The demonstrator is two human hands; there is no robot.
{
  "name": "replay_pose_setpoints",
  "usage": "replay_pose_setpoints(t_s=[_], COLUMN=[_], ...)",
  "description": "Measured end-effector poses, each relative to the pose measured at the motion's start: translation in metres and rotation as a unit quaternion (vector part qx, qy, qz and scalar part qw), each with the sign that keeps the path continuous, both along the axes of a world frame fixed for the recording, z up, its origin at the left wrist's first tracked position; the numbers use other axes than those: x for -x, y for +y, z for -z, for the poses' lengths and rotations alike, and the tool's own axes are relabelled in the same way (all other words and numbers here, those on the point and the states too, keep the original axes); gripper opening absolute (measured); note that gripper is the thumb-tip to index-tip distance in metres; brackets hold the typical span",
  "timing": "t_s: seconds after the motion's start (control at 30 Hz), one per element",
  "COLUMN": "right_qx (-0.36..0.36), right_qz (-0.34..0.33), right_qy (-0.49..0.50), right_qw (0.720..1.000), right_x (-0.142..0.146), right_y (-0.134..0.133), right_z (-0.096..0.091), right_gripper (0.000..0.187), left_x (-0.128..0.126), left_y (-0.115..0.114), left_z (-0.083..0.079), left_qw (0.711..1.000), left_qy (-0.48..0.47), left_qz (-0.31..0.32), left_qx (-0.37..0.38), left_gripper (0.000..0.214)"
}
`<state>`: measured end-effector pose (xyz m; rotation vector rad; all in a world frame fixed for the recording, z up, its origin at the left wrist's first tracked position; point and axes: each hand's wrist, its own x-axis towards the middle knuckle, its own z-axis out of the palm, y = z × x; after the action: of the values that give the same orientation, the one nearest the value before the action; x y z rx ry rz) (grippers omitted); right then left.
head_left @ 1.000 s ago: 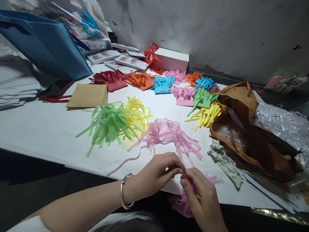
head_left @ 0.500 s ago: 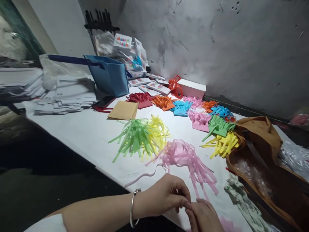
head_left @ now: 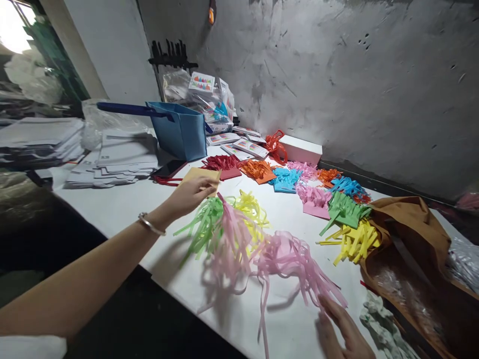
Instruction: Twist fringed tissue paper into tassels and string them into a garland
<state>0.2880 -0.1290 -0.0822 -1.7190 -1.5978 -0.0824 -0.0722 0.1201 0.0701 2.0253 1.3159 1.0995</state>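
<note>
My left hand [head_left: 190, 193], a bracelet on its wrist, reaches out over the white table [head_left: 127, 207] and pinches the top of a bunch of pink paper strips [head_left: 232, 244] that hangs below it, blurred by motion. Behind the bunch lie a green strip pile [head_left: 204, 224] and a yellow strip pile [head_left: 251, 209]. My right hand [head_left: 342, 329] lies flat with fingers stretched out at the table's near edge, beside a loose pile of pink strips [head_left: 295, 259].
Fringed paper pads in red, orange, blue, pink, green and yellow lie in a row toward the wall, a tan envelope [head_left: 200, 174] among them. A blue bag [head_left: 179, 129], a white box [head_left: 301, 148], paper stacks [head_left: 112, 159] and a brown bag [head_left: 411, 249] surround them.
My hands have parted. The left hand swung forward and left, lifting a bunch of pink strips over the green pile. The right hand opened flat on the table. The view tilted up.
</note>
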Motion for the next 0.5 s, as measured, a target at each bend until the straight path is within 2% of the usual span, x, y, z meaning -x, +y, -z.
replay_pose_setpoints(t_s=[0.03,0.07,0.13,0.17,0.2,0.27,0.3,0.37,0.43,0.5], right_qx=[0.008,0.015,0.044,0.061,0.08,0.108,0.119,0.132,0.131,0.117], right_qz=[-0.025,-0.055,-0.099,-0.104,-0.102,-0.099,-0.098,-0.085,-0.048,-0.038], right_qy=[-0.022,-0.051,-0.124,-0.17,-0.216,-0.29,-0.313,-0.341,-0.347,-0.336], right_qw=[0.999,0.997,0.986,0.978,0.968,0.946,0.937,0.927,0.927,0.934], right_x=[0.003,0.008,0.016,0.019,0.02,0.019,0.016,0.01,0.004,-0.001], right_y=[0.009,0.021,0.047,0.06,0.071,0.083,0.084,0.075,0.059,0.043], right_z=[0.001,0.002,0.007,0.01,0.013,0.016,0.016,0.012,0.003,-0.007], right_gripper=[0.034,0.037,0.046,0.049,0.049,0.047,0.046,0.047,0.048,0.043], left_x=[-0.005,-0.015,-0.051,-0.072,-0.094,-0.131,-0.145,-0.16,-0.161,-0.155], left_y=[0.006,0.005,-0.012,-0.025,-0.04,-0.064,-0.071,-0.075,-0.069,-0.063], left_z=[-0.003,-0.003,0.009,0.02,0.034,0.063,0.076,0.095,0.103,0.103], left_qw=[0.999,0.996,0.983,0.963,0.931,0.861,0.844,0.838,0.846,0.848], left_qy=[0.026,0.05,0.099,0.136,0.183,0.257,0.284,0.307,0.307,0.303], left_qz=[-0.012,0.002,0.104,0.184,0.276,0.394,0.407,0.397,0.382,0.382], left_qx=[-0.037,-0.068,-0.116,-0.139,-0.156,-0.193,-0.204,-0.212,-0.21,-0.208], left_gripper=[0.03,0.03,0.029,0.026,0.026,0.041,0.037,0.023,0.014,0.013])
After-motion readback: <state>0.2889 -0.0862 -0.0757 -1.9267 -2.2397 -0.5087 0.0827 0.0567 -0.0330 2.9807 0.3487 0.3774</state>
